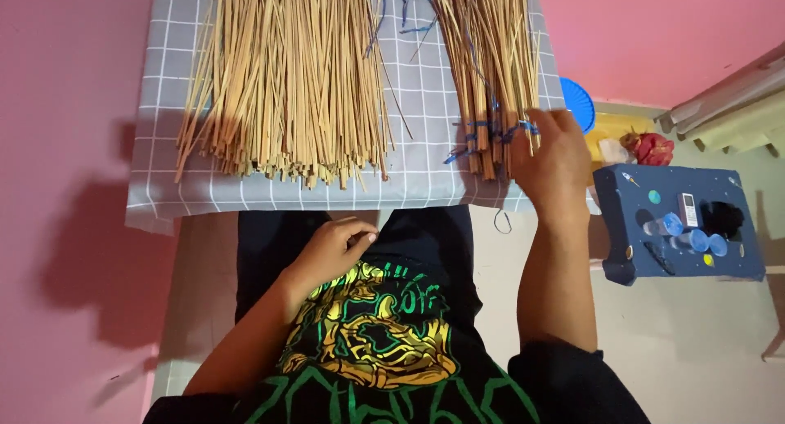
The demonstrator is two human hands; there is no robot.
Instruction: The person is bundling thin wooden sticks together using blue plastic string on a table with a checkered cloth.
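While the left hand (331, 248) rests loosely curled and empty on the lap, the right hand (554, 158) grasps the tied straw bundle (489, 72) (blue string (491, 131)) on the grey checked cloth (417, 105), beside a loose straw pile (286, 80).

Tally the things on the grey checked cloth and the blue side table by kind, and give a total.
Bundles of tan straw sticks on the grey checked cloth: 2, one loose, one tied with blue string under the right hand
Clear small bottles with blue caps on the blue side table: 3
Small white device: 1
Total: 6

The left hand rests in the lap.
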